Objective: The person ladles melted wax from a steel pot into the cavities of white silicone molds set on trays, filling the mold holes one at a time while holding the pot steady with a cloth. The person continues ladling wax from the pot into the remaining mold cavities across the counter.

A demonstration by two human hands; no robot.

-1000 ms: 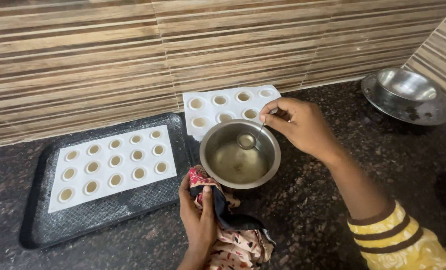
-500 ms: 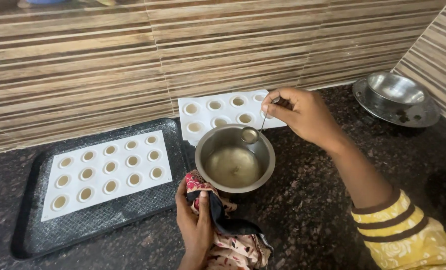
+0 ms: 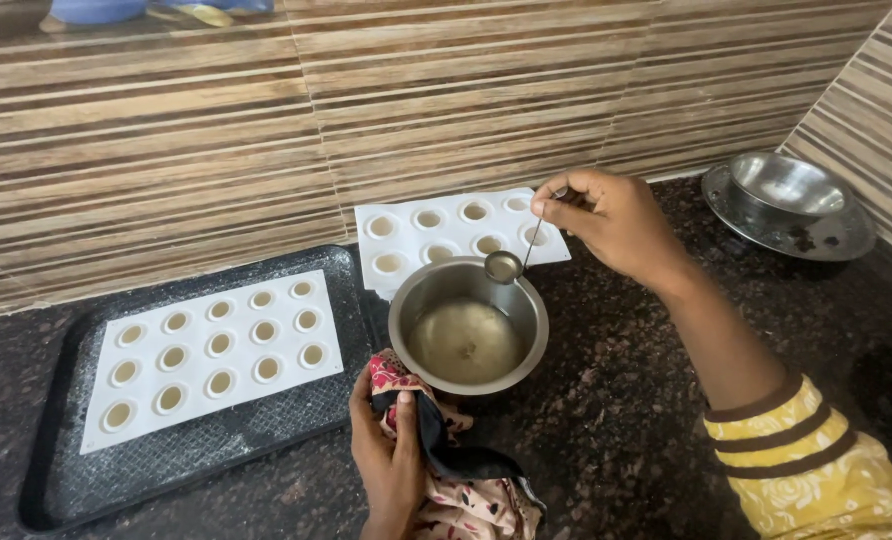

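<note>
Pinching the thin handle of a small steel ladle (image 3: 504, 266) over the steel bowl (image 3: 468, 326), the right hand (image 3: 611, 222) likely needs a level, high grip, while the left hand (image 3: 388, 452) clamps a patterned cloth (image 3: 446, 455) against the rim.

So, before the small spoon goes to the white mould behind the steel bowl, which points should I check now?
1. Small metal measuring spoon held level in the right hand: ok.
2. Spoon filled: cannot tell.
3. Round steel bowl steadied by the left hand through the patterned cloth: ok.
4. Rear white silicone mould has unfilled cavities: cannot tell.
5. Front white mould lies flat on the black tray: ok.
</note>
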